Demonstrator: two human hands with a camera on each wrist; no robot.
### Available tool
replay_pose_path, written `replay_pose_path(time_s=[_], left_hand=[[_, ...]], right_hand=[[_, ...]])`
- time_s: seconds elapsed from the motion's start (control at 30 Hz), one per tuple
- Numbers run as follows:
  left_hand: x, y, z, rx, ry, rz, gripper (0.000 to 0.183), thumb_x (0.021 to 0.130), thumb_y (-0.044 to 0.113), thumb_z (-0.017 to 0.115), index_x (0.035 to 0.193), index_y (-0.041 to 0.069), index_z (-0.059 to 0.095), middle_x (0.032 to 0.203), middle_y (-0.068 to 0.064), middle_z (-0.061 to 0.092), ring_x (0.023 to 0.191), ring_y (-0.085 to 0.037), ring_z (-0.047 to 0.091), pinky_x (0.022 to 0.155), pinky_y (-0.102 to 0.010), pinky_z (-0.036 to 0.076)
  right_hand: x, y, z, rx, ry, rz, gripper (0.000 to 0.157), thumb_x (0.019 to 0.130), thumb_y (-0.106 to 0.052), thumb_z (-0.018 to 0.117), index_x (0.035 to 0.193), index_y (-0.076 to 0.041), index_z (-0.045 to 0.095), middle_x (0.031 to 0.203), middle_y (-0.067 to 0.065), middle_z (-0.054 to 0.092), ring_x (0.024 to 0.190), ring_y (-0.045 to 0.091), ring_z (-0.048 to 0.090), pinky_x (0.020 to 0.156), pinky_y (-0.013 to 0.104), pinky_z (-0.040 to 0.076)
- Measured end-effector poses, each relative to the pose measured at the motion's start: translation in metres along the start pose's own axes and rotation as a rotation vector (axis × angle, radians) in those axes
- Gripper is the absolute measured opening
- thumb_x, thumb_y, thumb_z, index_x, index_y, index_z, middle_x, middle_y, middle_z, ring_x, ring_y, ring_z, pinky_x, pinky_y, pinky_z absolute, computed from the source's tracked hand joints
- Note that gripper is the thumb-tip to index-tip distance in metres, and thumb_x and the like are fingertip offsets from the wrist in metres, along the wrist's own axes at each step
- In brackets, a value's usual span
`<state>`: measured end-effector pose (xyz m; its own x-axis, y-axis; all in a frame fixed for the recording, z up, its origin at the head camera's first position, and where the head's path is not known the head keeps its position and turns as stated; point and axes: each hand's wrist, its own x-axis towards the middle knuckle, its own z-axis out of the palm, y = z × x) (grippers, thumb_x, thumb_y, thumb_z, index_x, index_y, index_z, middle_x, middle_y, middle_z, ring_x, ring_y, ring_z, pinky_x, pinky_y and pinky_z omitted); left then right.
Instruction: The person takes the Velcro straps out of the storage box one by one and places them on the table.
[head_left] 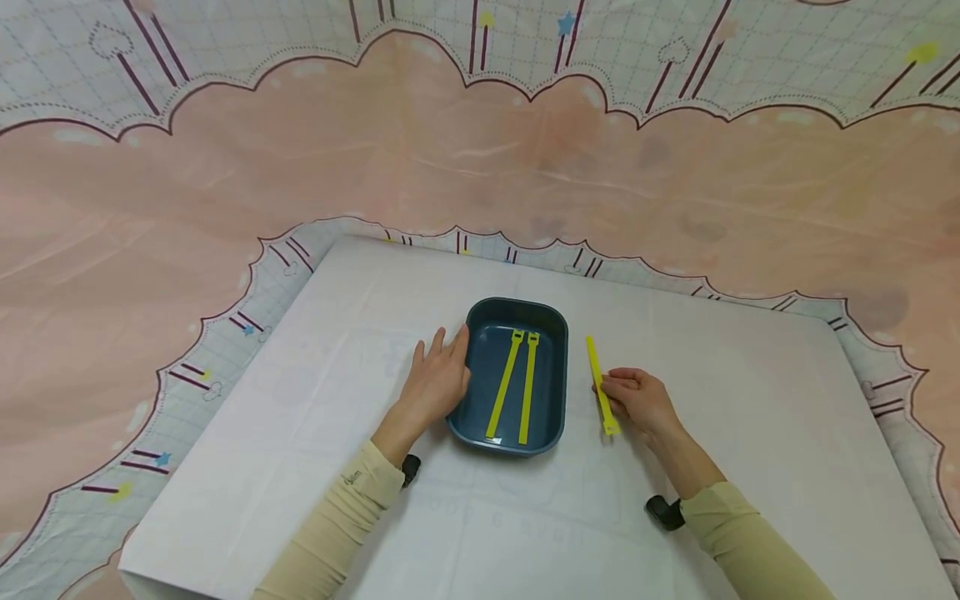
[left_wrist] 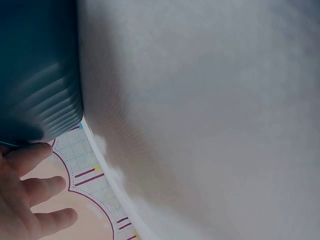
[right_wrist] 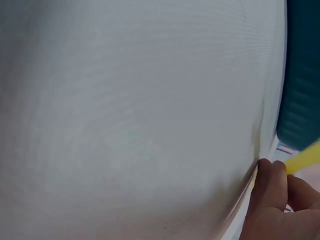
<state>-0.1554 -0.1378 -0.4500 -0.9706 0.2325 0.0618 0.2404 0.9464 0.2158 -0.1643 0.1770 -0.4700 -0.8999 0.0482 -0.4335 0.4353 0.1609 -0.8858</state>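
Head cam: the person's R hand (head_left: pixel 637 404) pinched a yellow strip btwn thumb & fingers, digits tog. on it. That held strip (head_left: pixel 594 360) was just R of the blue tray (head_left: pixel 552 383), not touching it, w/ its wider end toward the near side & plain end pointing away; couldn't tell if it touched the table (head_left: pixel 450 533).

L hand (head_left: pixel 435 379) rested at the tray's L rim, fingers fairly straight & spread apart, no strip in them. L wrist cam showed the same: a fingertip up against the tray, the other digits spaced out. R wrist cam caught the pinch at its edge, strip partly cut off.

In the tray lay 2 more yellow strips: L strip (head_left: pixel 504 387) slanted, R strip (head_left: pixel 528 392) nearer upright, wide ends at the far side close tog., plain ends farther apart.

Table was white, w/ patterned cloth (head_left: pixel 450 158) behind. Sleeves (head_left: pixel 330 525) were pale green.
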Motion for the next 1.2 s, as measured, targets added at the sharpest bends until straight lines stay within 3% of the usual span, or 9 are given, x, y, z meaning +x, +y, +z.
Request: replay_pose_path(time_s=[0.17, 0.43, 0.9, 1.2], left_hand=[[0.0, 0.001, -0.002, -0.005, -0.005, -0.005, 0.058, 0.1, 0.016, 0.049, 0.151, -0.002, 0.031, 0.149, -0.013, 0.044, 0.143, -0.039, 0.028, 0.11, -0.062, 0.023], [0.0, 0.001, -0.003, -0.014, 0.007, -0.001, 0.058, 0.099, 0.016, 0.05, 0.15, -0.002, 0.032, 0.148, -0.014, 0.045, 0.142, -0.04, 0.029, 0.109, -0.063, 0.024], [0.002, 0.002, -0.006, -0.012, -0.008, -0.004, 0.058, 0.099, 0.015, 0.05, 0.15, -0.002, 0.032, 0.149, -0.013, 0.044, 0.143, -0.04, 0.028, 0.11, -0.062, 0.023], [0.003, 0.002, -0.008, -0.006, -0.004, 0.008, 0.057, 0.098, 0.014, 0.051, 0.15, -0.003, 0.032, 0.148, -0.014, 0.045, 0.142, -0.04, 0.03, 0.109, -0.063, 0.024]], right_hand=[[-0.001, 0.0, 0.003, -0.058, 0.018, -0.022, 0.049, 0.093, -0.015, 0.067, 0.133, 0.003, 0.044, 0.122, 0.017, 0.062, 0.086, 0.009, 0.064, 0.075, 0.02, 0.054], [-0.003, 0.002, 0.006, -0.031, -0.008, -0.044, 0.049, 0.092, -0.009, 0.067, 0.132, 0.006, 0.043, 0.114, 0.015, 0.062, 0.088, 0.01, 0.066, 0.079, 0.023, 0.054], [-0.003, -0.004, 0.003, -0.005, -0.004, -0.005, 0.048, 0.096, -0.013, 0.063, 0.135, 0.004, 0.041, 0.117, 0.015, 0.06, 0.092, 0.012, 0.067, 0.08, 0.024, 0.054], [-0.004, -0.011, 0.0, -0.022, -0.017, -0.026, 0.043, 0.099, -0.016, 0.059, 0.135, 0.001, 0.045, 0.119, 0.018, 0.059, 0.095, 0.016, 0.067, 0.081, 0.025, 0.054]])
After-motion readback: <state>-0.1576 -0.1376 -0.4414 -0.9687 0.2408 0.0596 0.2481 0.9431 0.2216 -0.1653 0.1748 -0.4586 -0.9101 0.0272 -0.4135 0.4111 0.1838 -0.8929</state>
